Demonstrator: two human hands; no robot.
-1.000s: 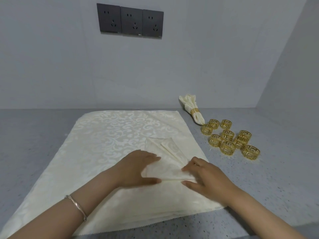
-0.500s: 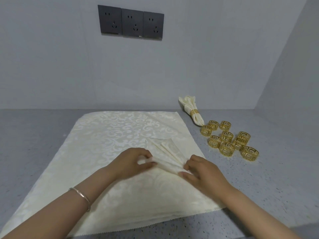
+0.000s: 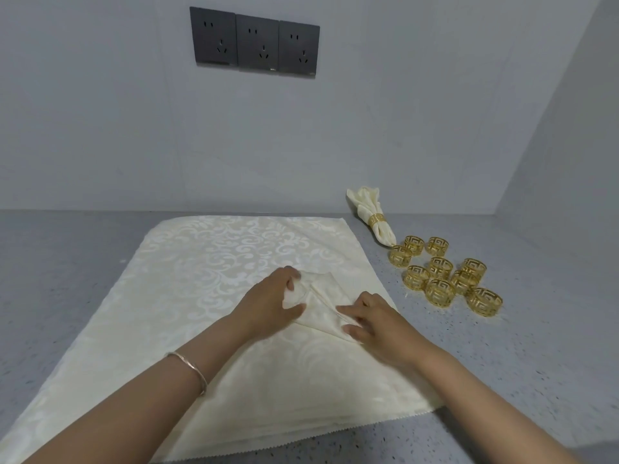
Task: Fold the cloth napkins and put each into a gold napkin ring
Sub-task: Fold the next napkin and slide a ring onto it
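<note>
A small cream napkin, partly folded into a narrow shape, lies on top of a flat stack of cream patterned napkins. My left hand grips its far left end, fingers curled round the cloth. My right hand pinches the near right end against the stack. Several loose gold napkin rings sit in a cluster to the right. Behind them lies a finished napkin in a gold ring.
The grey speckled counter runs to a white back wall and a white side wall on the right. Three dark wall sockets are mounted above. A thin bracelet circles my left wrist.
My left hand moved away from me along the napkin and gathered its far end. The napkin went from a flat folded piece to a narrower, bunched shape. My right hand stayed on the near end.
</note>
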